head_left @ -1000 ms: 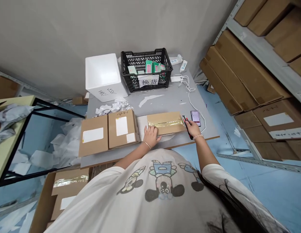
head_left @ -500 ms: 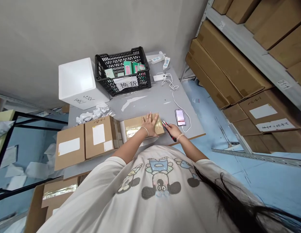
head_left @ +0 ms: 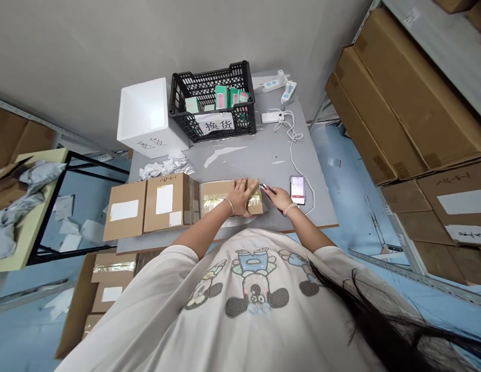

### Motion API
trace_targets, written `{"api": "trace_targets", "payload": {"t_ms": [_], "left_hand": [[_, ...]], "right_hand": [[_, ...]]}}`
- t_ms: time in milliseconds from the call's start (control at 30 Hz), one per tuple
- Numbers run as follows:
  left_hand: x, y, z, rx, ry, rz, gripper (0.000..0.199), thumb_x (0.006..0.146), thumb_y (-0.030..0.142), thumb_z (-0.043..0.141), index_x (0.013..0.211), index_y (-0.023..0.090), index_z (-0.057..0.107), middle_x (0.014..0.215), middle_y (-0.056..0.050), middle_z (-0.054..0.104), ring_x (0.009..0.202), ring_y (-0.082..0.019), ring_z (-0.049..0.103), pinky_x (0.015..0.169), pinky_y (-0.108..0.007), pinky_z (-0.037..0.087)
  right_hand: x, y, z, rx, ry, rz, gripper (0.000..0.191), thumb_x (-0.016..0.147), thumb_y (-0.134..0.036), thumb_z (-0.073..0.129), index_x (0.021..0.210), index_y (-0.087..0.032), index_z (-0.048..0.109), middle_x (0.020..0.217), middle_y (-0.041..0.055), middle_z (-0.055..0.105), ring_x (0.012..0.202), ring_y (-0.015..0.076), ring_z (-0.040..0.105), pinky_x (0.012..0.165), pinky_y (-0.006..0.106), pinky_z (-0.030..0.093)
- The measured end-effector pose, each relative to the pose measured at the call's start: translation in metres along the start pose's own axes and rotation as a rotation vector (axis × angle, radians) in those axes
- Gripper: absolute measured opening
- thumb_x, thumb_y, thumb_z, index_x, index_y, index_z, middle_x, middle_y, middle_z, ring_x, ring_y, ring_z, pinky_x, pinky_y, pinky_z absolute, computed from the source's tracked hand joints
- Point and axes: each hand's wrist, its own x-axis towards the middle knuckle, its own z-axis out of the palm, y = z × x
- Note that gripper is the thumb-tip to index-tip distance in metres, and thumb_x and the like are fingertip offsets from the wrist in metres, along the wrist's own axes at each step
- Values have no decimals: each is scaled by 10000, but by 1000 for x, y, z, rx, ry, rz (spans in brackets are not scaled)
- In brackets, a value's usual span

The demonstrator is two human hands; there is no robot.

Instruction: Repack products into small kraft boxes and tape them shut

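Pressing left hand point(head_left: 240, 197) on taped carton point(head_left: 215, 192), right hand point(head_left: 281, 199) gripping box cutter point(head_left: 267, 189)

Cardboard package point(head_left: 211, 194) on the worktable point(head_left: 244, 165), phone point(head_left: 297, 190) to its right

The screen of the smartphone point(head_left: 297, 190) is blurred out, so nothing on it can be read. Most of the red-and-black tool point(head_left: 265, 188) is hidden by the fingers point(head_left: 273, 192) of the right hand point(head_left: 282, 199), and its kind cannot be told. The handwritten marking on the cardboard box point(head_left: 150, 196) is too small to be read. The small boxes point(head_left: 221, 97) are partly hidden by the black plastic crate point(head_left: 209, 77) and its paper sign. The cartons point(head_left: 407, 98) at right are cut off by the picture's edge.
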Motion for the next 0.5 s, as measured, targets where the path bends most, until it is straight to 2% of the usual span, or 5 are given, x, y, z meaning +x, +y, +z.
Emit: {"api": "trace_targets", "payload": {"t_ms": [267, 500], "left_hand": [[-1, 0, 0, -2, 18, 2, 1438, 452, 709, 765, 1572, 178, 35, 1558, -272, 195, 1441, -475, 143, 1122, -643, 29], [-2, -2, 0, -10, 34, 11, 1437, 447, 709, 769, 1571, 176, 50, 1546, -280, 211, 1439, -469, 160, 1124, -637, 50]], "right_hand": [[1, -4, -8, -78, -87, -8, 444, 958, -558, 419, 1026, -210, 686, 896, 70, 727, 775, 187, 638, 600, 239, 370], [2, -14, -14, -239, -96, 1, 473, 960, -556, 402, 1081, -201, 689, 1029, 108, 725, 915, 231, 642, 634, 262, 365]]}}
